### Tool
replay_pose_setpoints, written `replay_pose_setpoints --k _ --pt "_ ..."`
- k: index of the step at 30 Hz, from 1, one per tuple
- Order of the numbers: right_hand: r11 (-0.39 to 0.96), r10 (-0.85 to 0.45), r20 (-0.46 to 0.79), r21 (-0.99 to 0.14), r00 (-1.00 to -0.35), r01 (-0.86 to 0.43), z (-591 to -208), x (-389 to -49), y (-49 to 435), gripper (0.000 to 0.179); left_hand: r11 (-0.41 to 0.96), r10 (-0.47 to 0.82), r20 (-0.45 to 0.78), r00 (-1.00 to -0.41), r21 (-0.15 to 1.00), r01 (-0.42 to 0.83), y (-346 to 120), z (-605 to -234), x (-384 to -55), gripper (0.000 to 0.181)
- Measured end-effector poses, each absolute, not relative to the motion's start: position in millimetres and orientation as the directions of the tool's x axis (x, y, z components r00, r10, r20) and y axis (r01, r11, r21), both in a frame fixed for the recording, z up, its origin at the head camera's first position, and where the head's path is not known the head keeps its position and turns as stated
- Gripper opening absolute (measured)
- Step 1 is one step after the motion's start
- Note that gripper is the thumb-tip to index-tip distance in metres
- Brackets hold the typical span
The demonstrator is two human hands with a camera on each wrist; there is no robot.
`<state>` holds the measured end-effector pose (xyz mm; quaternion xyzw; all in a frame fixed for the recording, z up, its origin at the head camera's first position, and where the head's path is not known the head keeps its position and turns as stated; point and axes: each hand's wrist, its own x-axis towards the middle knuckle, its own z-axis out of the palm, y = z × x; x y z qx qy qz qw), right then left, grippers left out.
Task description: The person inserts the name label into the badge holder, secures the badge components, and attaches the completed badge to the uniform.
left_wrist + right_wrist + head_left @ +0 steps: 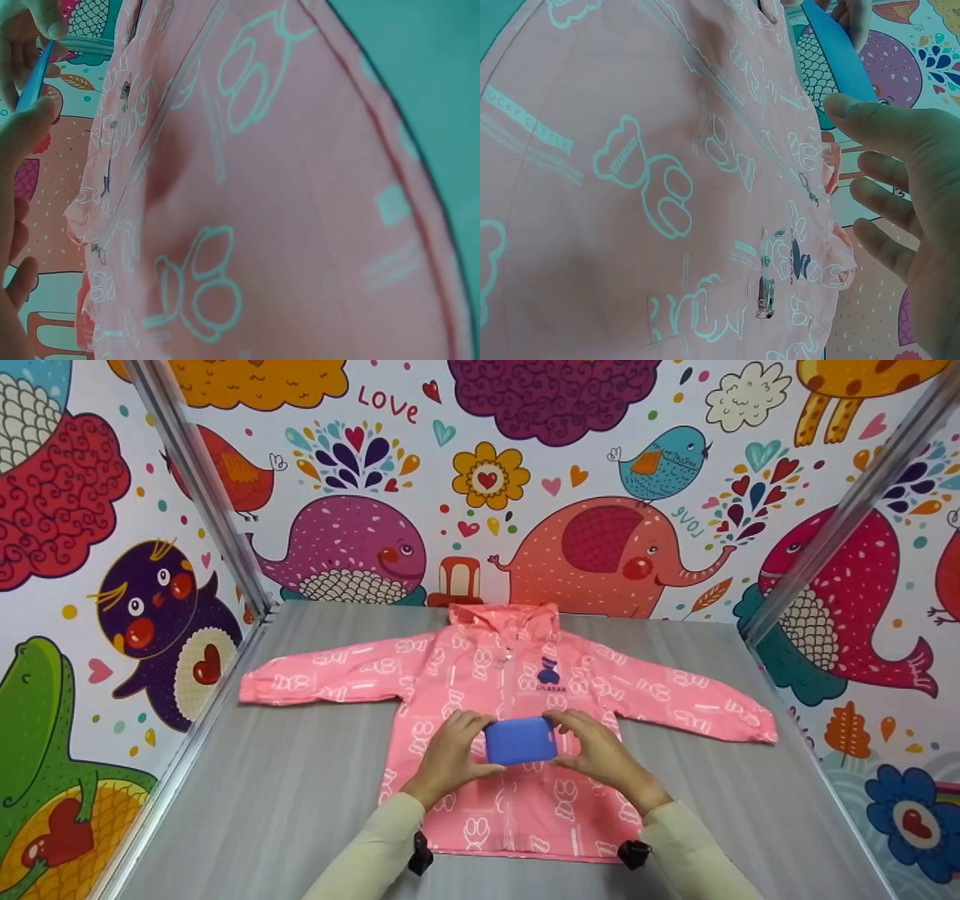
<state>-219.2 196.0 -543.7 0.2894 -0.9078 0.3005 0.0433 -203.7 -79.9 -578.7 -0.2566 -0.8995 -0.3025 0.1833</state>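
A small, flat blue rectangle with rounded corners (520, 740) is held up over the front of a pink hooded jacket (480, 802); its kind cannot be told. My left hand (451, 756) pinches its left end between thumb and fingers. On the opposite end, my right hand (600, 748) grips it the same way. In the right wrist view the blue piece (844, 56) appears slanted, with the right thumb (877, 120) against its edge. Beneath lies the jacket face up, sleeves spread, with white bear outlines, a front zipper and a dark bear print (549, 671).
The jacket lies on a grey wood-grain table (300, 795). Cartoon-printed panels (420, 442) stand behind and at both sides, joined by metal posts (202, 487). A metal rail (161, 787) runs along the left table edge. The jacket's hood (504, 619) is near the back panel.
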Motion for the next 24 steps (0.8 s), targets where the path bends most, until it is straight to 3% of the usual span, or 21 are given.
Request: replay_pose_setpoints --k 10,24 --pt "0.645 -0.492 0.181 -0.581 -0.852 -0.496 -538.2 -220.9 196.0 0.074 0.678 0.319 0.494 -0.809 0.478 0.559 -74.2 -581.4 -200.1 0.073" --pt "0.671 -0.508 0.135 -0.557 -0.851 -0.489 -534.2 -221.7 202.3 0.083 0.654 0.296 0.48 -0.826 0.528 0.542 -68.9 -582.5 -194.9 0.073"
